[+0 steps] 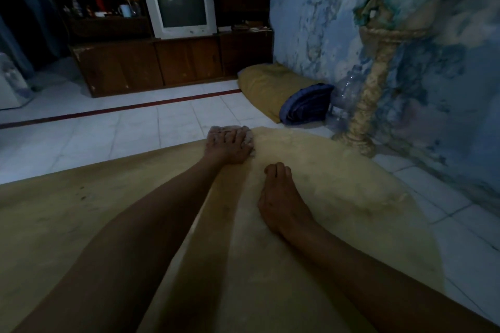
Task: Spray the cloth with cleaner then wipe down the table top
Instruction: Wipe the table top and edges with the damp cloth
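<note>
Wiping the far edge of the table top

The left hand point(228, 144) presses flat, fingers spread, on the cloth point(247, 138) at the table top point(67, 211)'s far edge; to its right the right hand point(280, 194) rests loosely curled, holding nothing. Even pressure and overlapping passes would suit.

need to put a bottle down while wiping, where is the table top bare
Bare table top lies left of the left hand's forearm, out to the near-left edge. Another bare patch lies right of the right hand, toward the floor-side edge. The far edge is taken: the left hand presses the cloth there.
</note>
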